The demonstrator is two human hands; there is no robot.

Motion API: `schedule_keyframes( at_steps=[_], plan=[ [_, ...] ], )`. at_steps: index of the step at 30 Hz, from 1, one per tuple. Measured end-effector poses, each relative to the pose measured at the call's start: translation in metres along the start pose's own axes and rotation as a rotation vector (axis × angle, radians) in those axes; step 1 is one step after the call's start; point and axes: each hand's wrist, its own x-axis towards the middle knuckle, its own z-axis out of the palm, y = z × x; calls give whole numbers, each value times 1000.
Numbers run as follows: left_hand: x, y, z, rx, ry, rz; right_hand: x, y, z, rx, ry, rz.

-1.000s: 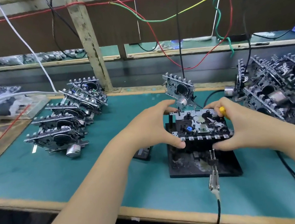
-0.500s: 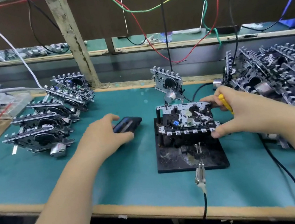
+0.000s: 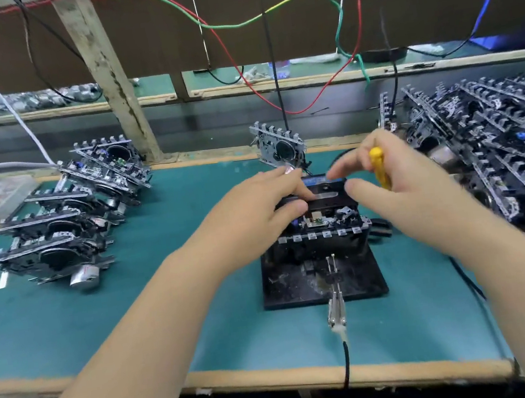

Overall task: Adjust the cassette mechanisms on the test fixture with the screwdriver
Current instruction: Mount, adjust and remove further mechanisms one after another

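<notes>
A black test fixture stands on the green mat, with a cassette mechanism mounted on it. A dark cassette tape lies on top of the mechanism. My left hand grips the cassette's left end between thumb and fingers. My right hand holds a yellow screwdriver against the palm, while its thumb and forefinger reach to the cassette's right end. The screwdriver's tip is hidden.
Several cassette mechanisms are stacked at the left, and a large pile fills the right. One mechanism stands upright behind the fixture. A clip lead reaches the fixture's front. A wooden post and wires hang behind.
My left hand picked up the dark cassette from the mat at the left and brought it onto the mechanism. My right hand lifted off the mechanism's edge toward the cassette.
</notes>
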Motion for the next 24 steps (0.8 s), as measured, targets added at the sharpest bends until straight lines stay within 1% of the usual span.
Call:
schedule_keyframes(
  at_steps=[2,4,7,10,15,19,22,24],
  plan=[
    [-6,-1,4,-22,-20,-16,-2,5,14,3,113,23],
    [-11,1,2,-26,-60,-11,-5,10,22,78,178,62],
    [-11,2,-7,23,-110,11,-7,12,24,80,201,69],
    [-6,5,-13,103,-97,32,-9,14,26,135,225,76],
    [-8,3,-9,77,-92,58,-13,16,32,286,239,97],
    [-28,-2,14,176,31,14,-16,17,35,369,245,106],
    [-38,6,32,104,89,-52,-18,17,37,404,246,95],
    [-37,12,44,12,161,-96,-19,19,38,420,252,90]
  ],
)
